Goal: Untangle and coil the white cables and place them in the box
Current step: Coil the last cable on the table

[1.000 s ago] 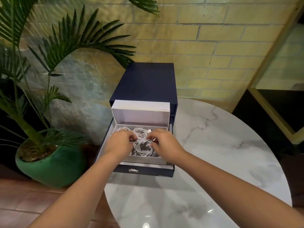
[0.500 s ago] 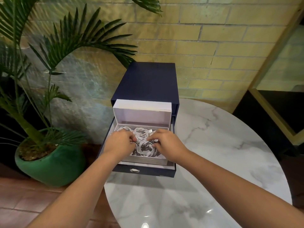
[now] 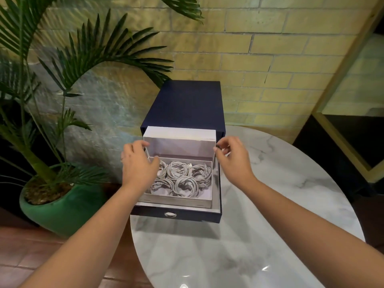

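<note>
Since they quit the cables [image 3: 182, 179], left hand [image 3: 137, 163] and right hand [image 3: 232, 160] flank the lid [image 3: 178, 147], fingers [image 3: 143, 144] slack, empty.

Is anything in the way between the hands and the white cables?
Nothing visible. The lid stands open at the back, so the white cables lie uncovered in the white box. The left hand is over the box's left side; the right hand is beside the lid.
</note>
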Demonstrator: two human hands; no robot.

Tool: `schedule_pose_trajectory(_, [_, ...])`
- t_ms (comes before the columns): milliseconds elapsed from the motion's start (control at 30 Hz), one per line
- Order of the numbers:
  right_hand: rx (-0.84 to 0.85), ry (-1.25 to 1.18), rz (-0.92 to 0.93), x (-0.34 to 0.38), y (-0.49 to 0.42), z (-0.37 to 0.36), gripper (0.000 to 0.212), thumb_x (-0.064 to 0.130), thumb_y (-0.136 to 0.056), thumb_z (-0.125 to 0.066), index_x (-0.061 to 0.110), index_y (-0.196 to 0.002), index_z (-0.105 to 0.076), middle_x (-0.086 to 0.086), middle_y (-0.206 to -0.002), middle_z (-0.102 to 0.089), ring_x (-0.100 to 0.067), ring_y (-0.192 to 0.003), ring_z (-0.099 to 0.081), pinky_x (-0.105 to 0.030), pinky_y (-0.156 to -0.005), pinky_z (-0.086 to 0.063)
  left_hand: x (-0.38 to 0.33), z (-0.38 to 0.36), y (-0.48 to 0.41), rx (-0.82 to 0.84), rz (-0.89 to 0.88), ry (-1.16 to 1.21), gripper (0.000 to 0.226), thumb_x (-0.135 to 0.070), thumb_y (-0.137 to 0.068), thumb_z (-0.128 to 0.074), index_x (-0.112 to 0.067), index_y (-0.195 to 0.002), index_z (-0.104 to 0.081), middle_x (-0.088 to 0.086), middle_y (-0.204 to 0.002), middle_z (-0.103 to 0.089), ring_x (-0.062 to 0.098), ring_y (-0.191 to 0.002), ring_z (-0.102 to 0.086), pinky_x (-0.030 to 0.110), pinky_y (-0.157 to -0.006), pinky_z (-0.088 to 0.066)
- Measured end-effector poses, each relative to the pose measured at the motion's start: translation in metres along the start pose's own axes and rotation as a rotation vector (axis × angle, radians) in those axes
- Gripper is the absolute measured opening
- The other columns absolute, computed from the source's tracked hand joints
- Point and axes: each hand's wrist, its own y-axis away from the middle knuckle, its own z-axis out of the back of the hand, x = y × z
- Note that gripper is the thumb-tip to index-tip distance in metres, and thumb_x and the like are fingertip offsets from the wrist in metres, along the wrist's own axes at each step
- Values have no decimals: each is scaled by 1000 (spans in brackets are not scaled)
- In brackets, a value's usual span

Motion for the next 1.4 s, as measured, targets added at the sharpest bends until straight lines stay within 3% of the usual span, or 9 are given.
schedule_pose_trajectory(133, [141,20,-189,5,-27,2,38,22,-92,-60,11,-127,-49,-1,-115,-44,-16,-95,-53,-20,-85,-38,-1,4,-22,125,115,109,69,-30,-91,-60,-15,-148,-25,12,-151,-29,35,-138,-28,47,-112,-26])
schedule_pose_trajectory(300, [310,-85,-243,9,-28,-10,49,25,-89,-60,18,-136,-45,-4,-128,-59,-23,-114,-57,-46,-99,-47,-9,2,-28,213,165,350,61,-32,-88,-61,-23,-142,-34,4,-135,-53,27,-121,-52,50,-101,-44])
schedule_pose_trajectory(467, [297,-210,-219,14,-21,-1,53,13,-92,-59,24,-141,-41,1,-120,-61,-3,-98,-58,-20,-82,-47,-10,3,-23,125,186,449,61,-42,-77,-61,-30,-134,-42,3,-127,-54,26,-114,-54,52,-97,-46])
schedule_pose_trajectory(600, [273,-167,-238,15,-10,3,60,20,-94,-59,26,-147,-34,-6,-125,-50,-13,-105,-55,-23,-85,-42,-10,3,-14,26,211,478,60,-38,-89,-58,-26,-144,-37,4,-139,-42,22,-116,-50,41,-99,-42])
schedule_pose_trajectory(733, [254,-198,-212,21,12,10,36,16,-93,-60,21,-128,-52,-6,-123,-49,-5,-94,-56,-8,-70,-45,-12,6,1,-71,295,495,46,-39,-96,-48,-24,-139,-44,7,-136,-39,23,-111,-48,35,-92,-37])
schedule_pose_trajectory(933, [261,-251,-226,20,48,19,6,20,-92,-62,20,-98,-60,1,-117,-41,-2,-93,-56,-4,-70,-44,-8,5,24,-184,344,584,29,-40,-95,-47,-14,-108,-45,7,-118,-48,22,-99,-50,36,-79,-40])
schedule_pose_trajectory(1033, [286,-257,-229,19,63,23,5,19,-92,-63,18,-95,-61,4,-117,-40,-3,-95,-55,2,-68,-41,-7,5,35,-211,359,562,28,-36,-95,-50,-12,-108,-45,7,-116,-48,22,-99,-49,35,-80,-39])
schedule_pose_trajectory(1267, [346,-239,-178,22,82,26,17,11,-90,-64,21,-103,-60,3,-121,-38,-7,-97,-53,-1,-74,-42,-2,5,59,-233,381,455,30,-22,-92,-47,-9,-118,-47,13,-130,-45,25,-101,-47,36,-84,-40])
schedule_pose_trajectory(1400, [392,-197,-141,21,85,21,27,14,-89,-66,23,-114,-60,4,-127,-36,-13,-109,-50,-18,-94,-47,7,5,67,-180,376,346,33,-23,-97,-44,-9,-127,-46,15,-132,-46,31,-111,-49,37,-86,-41])
